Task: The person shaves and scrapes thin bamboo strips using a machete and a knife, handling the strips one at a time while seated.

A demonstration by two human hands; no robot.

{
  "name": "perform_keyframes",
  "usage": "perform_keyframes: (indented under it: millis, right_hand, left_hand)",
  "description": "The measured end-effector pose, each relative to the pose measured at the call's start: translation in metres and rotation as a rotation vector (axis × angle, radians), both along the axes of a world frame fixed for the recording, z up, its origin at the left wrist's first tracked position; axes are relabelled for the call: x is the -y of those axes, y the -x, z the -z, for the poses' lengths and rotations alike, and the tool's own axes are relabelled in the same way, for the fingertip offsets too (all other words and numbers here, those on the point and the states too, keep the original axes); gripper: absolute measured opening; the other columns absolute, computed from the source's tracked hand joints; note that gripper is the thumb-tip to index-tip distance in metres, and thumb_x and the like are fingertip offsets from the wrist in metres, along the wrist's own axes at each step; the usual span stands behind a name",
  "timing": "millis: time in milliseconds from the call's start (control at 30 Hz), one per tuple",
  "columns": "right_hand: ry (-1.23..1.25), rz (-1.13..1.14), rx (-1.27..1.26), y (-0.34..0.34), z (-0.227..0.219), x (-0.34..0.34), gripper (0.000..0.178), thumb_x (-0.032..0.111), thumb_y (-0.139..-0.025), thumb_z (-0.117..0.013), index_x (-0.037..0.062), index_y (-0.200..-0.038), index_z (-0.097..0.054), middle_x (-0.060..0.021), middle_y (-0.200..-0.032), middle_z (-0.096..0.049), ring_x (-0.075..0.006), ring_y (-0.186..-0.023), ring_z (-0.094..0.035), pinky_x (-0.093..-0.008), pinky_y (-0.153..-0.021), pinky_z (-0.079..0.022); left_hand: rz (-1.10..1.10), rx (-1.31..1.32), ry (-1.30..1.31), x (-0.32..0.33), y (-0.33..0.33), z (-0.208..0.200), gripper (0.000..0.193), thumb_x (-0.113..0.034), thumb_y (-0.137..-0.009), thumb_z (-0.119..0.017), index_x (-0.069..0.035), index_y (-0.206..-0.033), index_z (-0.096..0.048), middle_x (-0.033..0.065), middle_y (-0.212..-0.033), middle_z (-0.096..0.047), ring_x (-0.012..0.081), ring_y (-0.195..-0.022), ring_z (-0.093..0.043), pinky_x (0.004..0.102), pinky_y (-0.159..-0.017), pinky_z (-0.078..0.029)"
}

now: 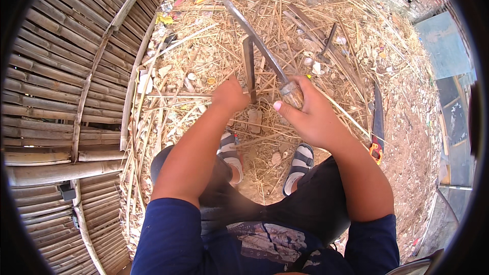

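Observation:
My right hand [313, 114] is wrapped round the wooden handle [292, 94] of a machete, its thumb lying along the near side. The long machete blade [254, 38] points up and to the left, over the straw-strewn ground. My left hand [230, 95] is closed in a fist, on a thin bamboo strip [196, 94] that runs out to the left. Just right of that fist, a dark narrow piece of wood [249, 69] stands partly behind the machete blade. The fingers' undersides are hidden.
Bamboo slat walling [66, 86] rises on the left. A handsaw [377, 117] with a red-orange handle lies at the right, and a hammer [328, 43] rests near wooden planks [336, 61] farther off. My sandalled feet [300, 163] are below my hands. Metal sheets [445, 43] lean at far right.

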State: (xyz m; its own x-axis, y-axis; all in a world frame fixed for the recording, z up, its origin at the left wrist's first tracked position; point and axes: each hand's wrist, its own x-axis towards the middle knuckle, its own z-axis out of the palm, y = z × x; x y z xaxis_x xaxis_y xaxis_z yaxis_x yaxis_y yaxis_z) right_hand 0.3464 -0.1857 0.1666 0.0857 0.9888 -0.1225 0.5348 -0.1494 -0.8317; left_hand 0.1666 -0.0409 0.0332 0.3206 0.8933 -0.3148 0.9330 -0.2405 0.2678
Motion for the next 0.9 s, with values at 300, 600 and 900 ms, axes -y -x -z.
perform_keyframes:
  millis: [300, 600, 900]
  right_hand:
    - [0.020, -0.057, -0.206, 0.025, 0.000, 0.010, 0.111, 0.011, -0.088, -0.064, 0.0007, -0.156, 0.022, -0.0350, -0.123, -0.060, -0.0399, -0.106, -0.067, -0.0418, -0.092, -0.052]
    - [0.011, -0.162, -0.357, 0.052, 0.013, 0.020, 0.113, 0.010, -0.086, -0.061, 0.0033, -0.154, 0.029, -0.0287, -0.103, -0.068, -0.0331, -0.087, -0.071, -0.0408, -0.080, -0.055]
    - [-0.099, 0.018, -0.213, -0.001, 0.042, -0.039, 0.082, 0.025, -0.093, -0.070, 0.0075, -0.160, -0.026, -0.0236, -0.136, -0.056, -0.0314, -0.125, -0.059, -0.0442, -0.107, -0.046]
  left_hand:
    - [-0.204, 0.891, 0.552, 0.086, 0.013, -0.116, 0.069, -0.062, -0.102, -0.047, 0.004, -0.109, -0.066, 0.0129, -0.102, -0.071, 0.0209, -0.094, -0.068, 0.0318, -0.082, -0.053]
    - [-0.275, 1.058, 0.440, 0.122, 0.017, -0.110, 0.040, -0.038, -0.107, -0.055, 0.000, -0.115, -0.062, 0.0042, -0.096, -0.067, 0.0085, -0.084, -0.061, 0.0244, -0.076, -0.049]
    - [-0.446, 1.112, 0.450, 0.128, 0.043, -0.129, 0.037, -0.032, -0.107, -0.044, 0.002, -0.117, -0.056, 0.0089, -0.083, -0.062, 0.0193, -0.066, -0.061, 0.0332, -0.065, -0.051]
